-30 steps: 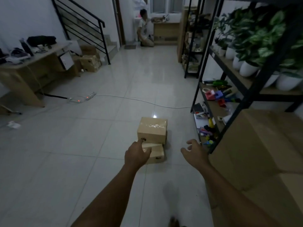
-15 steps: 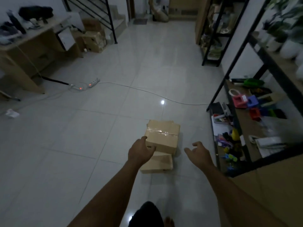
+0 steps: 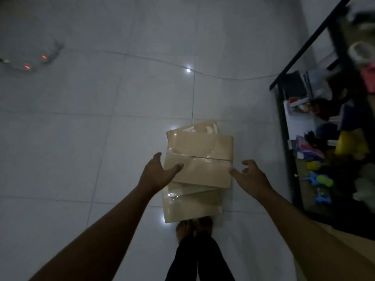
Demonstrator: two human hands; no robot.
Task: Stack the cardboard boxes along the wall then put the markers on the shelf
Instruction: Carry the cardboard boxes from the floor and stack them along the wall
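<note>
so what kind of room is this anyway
Probably a home workroom or storeroom: taped cardboard boxes stacked on a white tiled floor, a black shelf crowded with colourful bits, and a power strip lying loose.

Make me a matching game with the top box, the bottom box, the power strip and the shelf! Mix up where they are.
Things:
1. top cardboard box
2. bottom cardboard box
3. power strip
4. shelf

Places:
A. far left on the floor, red lights glowing
B. right edge, full of colourful things
C. between the left hand and the right hand
D. just in front of the bare feet

Pairs: 1-C, 2-D, 3-A, 4-B
</note>
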